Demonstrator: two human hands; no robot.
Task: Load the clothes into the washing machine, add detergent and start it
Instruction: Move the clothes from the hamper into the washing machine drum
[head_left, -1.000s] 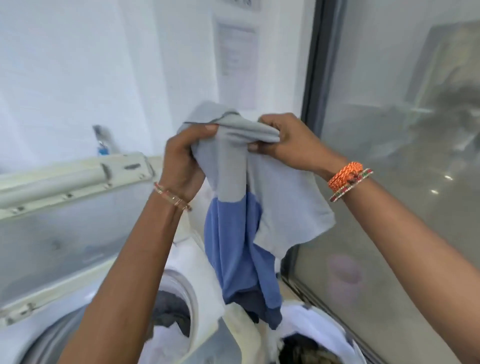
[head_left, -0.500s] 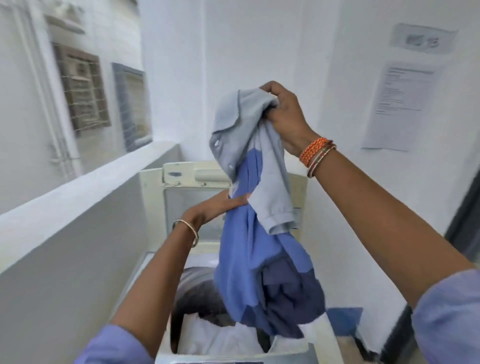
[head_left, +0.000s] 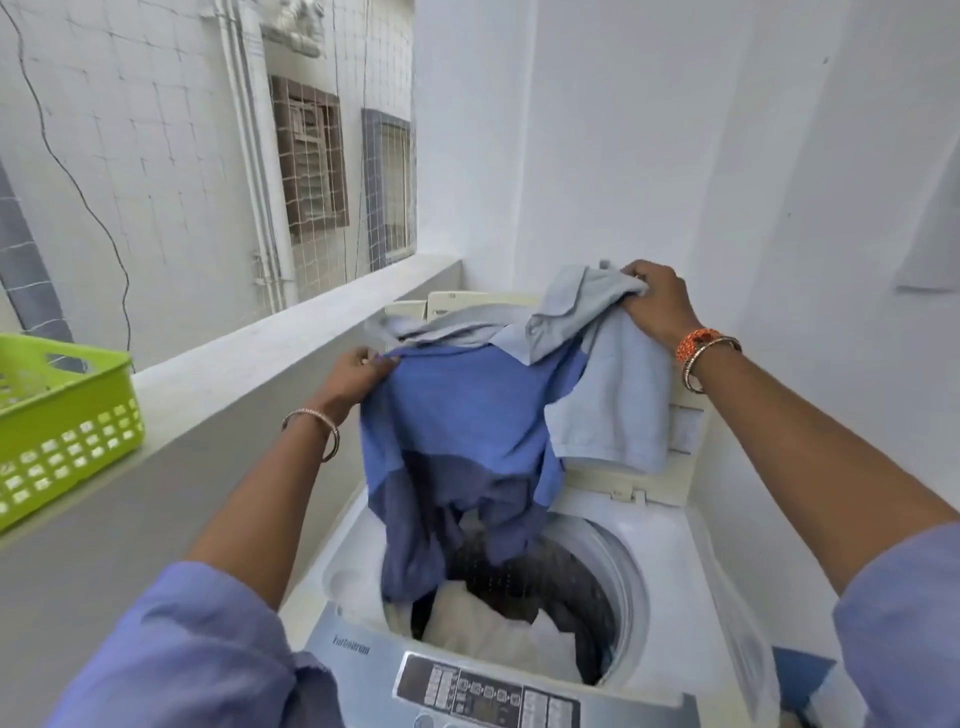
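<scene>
A blue and grey shirt (head_left: 467, 410) hangs spread over the open top-loading washing machine (head_left: 670, 540). My left hand (head_left: 358, 376) grips its left edge at the blue part. The grey collar end is gripped by my right hand (head_left: 657, 304), higher and farther back. The shirt's dark lower end dips into the drum (head_left: 582, 577), where white and dark clothes (head_left: 498, 623) lie. The raised lid (head_left: 680, 452) stands behind the shirt. The control panel (head_left: 488, 693) runs along the near edge.
A green plastic basket (head_left: 62, 421) sits on the grey ledge (head_left: 249, 353) to the left. White walls close in behind and to the right of the machine. A netted opening with windows beyond lies at the upper left.
The view swung left and down onto the machine. My right hand lowered the shirt from head height, and my left hand took hold of its left edge, spreading it over the drum.
</scene>
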